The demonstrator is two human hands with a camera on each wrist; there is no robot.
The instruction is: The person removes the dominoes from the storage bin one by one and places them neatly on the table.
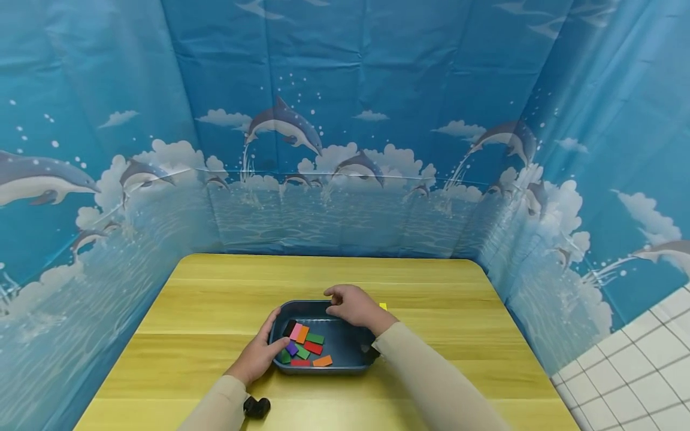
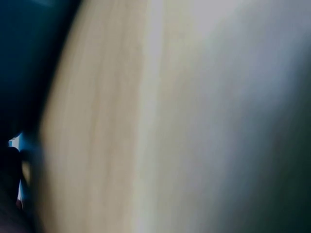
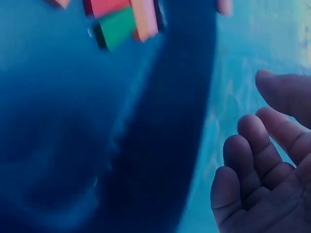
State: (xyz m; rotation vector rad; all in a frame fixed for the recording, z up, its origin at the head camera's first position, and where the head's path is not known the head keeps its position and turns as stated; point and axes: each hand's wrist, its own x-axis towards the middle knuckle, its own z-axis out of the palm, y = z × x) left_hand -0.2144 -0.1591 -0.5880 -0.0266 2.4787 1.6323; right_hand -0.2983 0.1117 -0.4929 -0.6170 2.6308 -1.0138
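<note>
Gripping the left side of the dark blue tray (image 1: 347, 350), left hand (image 1: 256, 354) has its thumb over the rim and fingers along the outer wall. Left wrist view is blurred, no grip detail there. Right hand (image 1: 353, 306) is over the tray's far right part, fingers loosely bent, palm empty, thumb apart from the fingers.

Coloured blocks (image 1: 315, 339) lie in the tray's left half: black, pink and orange side by side in a slanted row, with green, red and purple ones around. Another orange block (image 1: 322, 361) lies near the front wall. Yellow block (image 1: 383, 306) is outside, on the wooden table (image 1: 442, 335), partly hidden by the right arm. Dolphin-print curtain (image 1: 323, 72) behind.
</note>
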